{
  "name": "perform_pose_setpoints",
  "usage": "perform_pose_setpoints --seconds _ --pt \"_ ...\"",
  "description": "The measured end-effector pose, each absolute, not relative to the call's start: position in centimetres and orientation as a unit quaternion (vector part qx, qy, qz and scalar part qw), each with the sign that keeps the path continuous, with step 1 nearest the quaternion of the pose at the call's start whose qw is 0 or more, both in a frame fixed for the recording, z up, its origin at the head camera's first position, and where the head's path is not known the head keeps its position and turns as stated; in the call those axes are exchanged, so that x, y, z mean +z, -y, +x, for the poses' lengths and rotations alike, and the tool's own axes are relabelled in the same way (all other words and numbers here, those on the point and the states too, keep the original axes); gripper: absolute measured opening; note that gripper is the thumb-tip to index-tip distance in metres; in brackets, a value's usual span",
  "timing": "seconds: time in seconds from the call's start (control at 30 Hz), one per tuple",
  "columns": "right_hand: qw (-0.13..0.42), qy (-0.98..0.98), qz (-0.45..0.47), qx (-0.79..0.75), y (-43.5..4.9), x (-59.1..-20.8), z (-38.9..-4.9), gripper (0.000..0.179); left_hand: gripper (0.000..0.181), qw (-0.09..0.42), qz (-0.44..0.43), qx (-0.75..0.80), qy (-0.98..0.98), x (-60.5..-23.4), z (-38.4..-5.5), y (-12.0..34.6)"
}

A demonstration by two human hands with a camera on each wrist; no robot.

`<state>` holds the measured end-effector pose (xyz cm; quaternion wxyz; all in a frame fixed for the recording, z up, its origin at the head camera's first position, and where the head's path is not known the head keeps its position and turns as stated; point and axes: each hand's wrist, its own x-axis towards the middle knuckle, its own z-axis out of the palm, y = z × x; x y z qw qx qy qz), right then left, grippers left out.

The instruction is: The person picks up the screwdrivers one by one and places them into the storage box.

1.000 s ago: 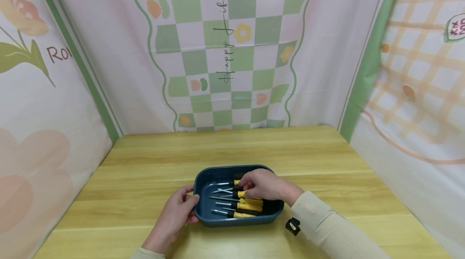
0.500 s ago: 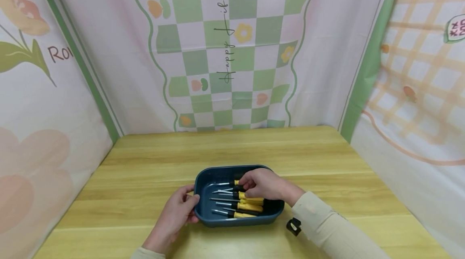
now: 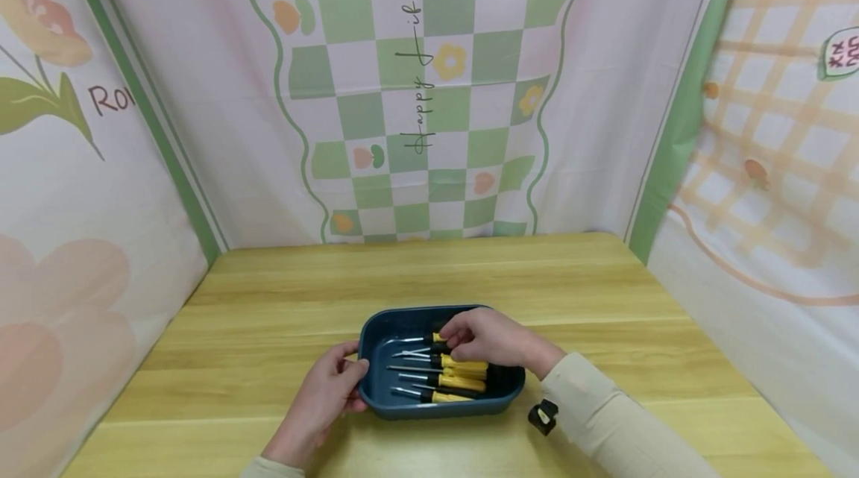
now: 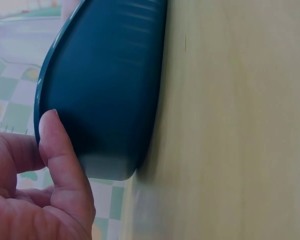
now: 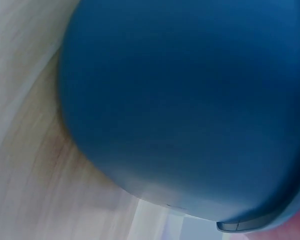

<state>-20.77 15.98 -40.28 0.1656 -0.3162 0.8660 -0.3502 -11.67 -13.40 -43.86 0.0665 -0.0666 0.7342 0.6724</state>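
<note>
A dark blue tray (image 3: 376, 407) stands on the table with several screwdrivers (image 3: 463, 382) lying in it, their shafts to the left. Most handles are yellow and black; some are all black. My left hand (image 3: 329, 381) holds the tray's left end, the thumb at the rim; the left wrist view shows this thumb (image 4: 60, 145) against the wall. My right hand (image 3: 493, 340) reaches over the right end, bent fingers among the upper handles and thumb beside a yellow one. I cannot tell whether it grips one. The right wrist view shows mostly the tray's outer wall (image 5: 180, 115).
A small black object (image 3: 543, 416) with a pale spot lies on the wooden table (image 3: 302, 299), right of the tray and beside my right sleeve (image 3: 604, 403). Printed cloth (image 3: 429, 112) hangs behind the table and along both sides.
My right hand has shifted very slightly to the right, showing a bit more of the upper yellow handle. The left hand and the tray stay in place.
</note>
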Motion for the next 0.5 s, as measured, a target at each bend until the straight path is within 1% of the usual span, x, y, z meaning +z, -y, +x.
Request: perform_pose_setpoints --seconds 0.27,0.37,0.5 --pt "0.176 -0.848 -0.301 -0.399 -16.6 -39.6 -21.0 0.034 0.048 0.067 -0.071 0.666 -0.739 -44.0 -11.8 13.8" --pt "0.170 -0.846 -0.296 -0.410 -16.9 -39.3 -21.0 0.036 0.049 0.056 -0.074 0.665 -0.741 -43.9 -11.9 14.0" --pt "0.148 -0.852 -0.291 -0.410 -17.4 -38.9 -20.9 0.041 0.049 0.034 -0.073 0.649 -0.756 -43.3 -12.0 14.5"
